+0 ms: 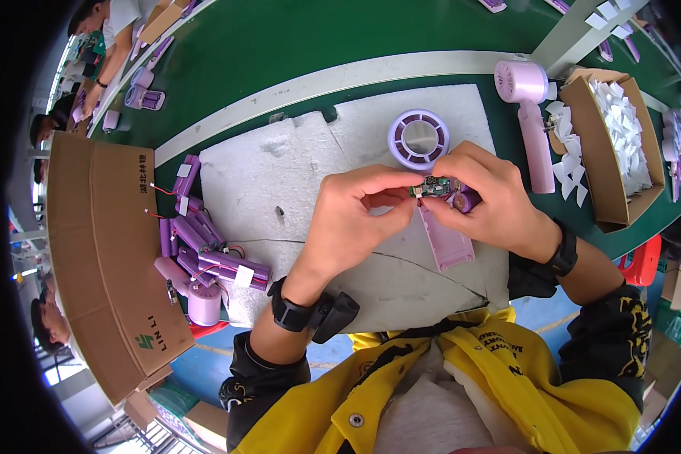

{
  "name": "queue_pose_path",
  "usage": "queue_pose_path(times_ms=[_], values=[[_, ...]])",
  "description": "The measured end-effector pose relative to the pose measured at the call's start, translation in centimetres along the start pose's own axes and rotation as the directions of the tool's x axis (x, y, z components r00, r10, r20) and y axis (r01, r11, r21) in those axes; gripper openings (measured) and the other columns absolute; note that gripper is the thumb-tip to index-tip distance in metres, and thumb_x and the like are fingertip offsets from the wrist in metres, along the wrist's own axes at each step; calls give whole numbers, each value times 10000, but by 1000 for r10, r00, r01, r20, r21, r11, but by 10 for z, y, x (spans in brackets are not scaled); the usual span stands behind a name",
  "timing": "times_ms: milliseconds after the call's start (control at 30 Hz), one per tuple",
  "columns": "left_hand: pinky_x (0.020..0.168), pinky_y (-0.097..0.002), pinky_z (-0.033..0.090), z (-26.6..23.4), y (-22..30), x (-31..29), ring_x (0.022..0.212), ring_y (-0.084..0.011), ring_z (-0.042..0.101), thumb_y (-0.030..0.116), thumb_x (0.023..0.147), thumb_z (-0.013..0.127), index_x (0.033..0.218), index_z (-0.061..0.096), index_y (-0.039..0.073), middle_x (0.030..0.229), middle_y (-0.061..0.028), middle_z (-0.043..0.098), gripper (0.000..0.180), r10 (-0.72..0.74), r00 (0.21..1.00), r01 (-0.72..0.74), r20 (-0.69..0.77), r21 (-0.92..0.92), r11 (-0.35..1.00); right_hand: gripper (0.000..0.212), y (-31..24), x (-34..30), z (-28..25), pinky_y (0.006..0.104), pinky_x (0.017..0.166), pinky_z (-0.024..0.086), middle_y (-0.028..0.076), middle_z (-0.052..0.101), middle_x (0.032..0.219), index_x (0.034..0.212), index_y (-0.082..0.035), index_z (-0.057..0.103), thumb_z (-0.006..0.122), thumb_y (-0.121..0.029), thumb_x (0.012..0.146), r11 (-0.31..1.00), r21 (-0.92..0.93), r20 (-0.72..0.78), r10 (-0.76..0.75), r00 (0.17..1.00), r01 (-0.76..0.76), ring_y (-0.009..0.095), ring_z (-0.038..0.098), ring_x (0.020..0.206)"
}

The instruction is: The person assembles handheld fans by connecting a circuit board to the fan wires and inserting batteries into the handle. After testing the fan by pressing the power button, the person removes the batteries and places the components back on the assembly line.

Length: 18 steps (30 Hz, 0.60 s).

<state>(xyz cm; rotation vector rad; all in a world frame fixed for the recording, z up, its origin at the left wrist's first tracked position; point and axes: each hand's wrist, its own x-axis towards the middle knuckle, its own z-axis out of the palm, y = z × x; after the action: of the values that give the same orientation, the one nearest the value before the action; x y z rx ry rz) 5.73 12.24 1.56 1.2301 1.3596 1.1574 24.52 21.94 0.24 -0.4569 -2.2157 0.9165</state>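
Note:
A small green circuit board [433, 186] with a dark display is pinched between my two hands, above an opened handheld fan. My left hand [356, 216] is closed, its thumb and fingertips at the board's left end, by a small white connector. At the board's right end my right hand [499, 198] is closed on it. Behind them lies the fan's round lilac head [419, 141], with a silvery disc in its centre. Its open pink handle shell [448, 240] points toward me. A purple cylindrical cell [466, 200] shows partly under my right fingers.
A white foam sheet [272, 174] covers the work spot. To its left lie several purple battery packs [197, 231] with wires, beside a tall cardboard box [102, 265]. On the right are a pink fan [536, 144] and an open carton of white slips [651, 181]. Co-workers sit at the far left.

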Motion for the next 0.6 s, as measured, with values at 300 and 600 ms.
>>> queue_pose_path(times_ms=[300,600], values=[[683,-240,560,0,-1,2,772,-140,704,-53,770,709,1039,741,23,909,-93,728,281,92,996,-89,-15,140,986,345,1,-1,2,294,605,513,112,630,859,973,-20,632,812,-14,679,1000,-17,-36,-10,999,10,232,635,686],[608,-242,526,-3,-1,0,681,-151,680,-20,762,722,1022,747,33,873,-101,718,266,172,985,-163,-10,263,951,330,-5,0,7,285,583,491,106,626,843,946,-20,616,807,-1,678,999,-13,-51,40,998,-40,217,626,673]])
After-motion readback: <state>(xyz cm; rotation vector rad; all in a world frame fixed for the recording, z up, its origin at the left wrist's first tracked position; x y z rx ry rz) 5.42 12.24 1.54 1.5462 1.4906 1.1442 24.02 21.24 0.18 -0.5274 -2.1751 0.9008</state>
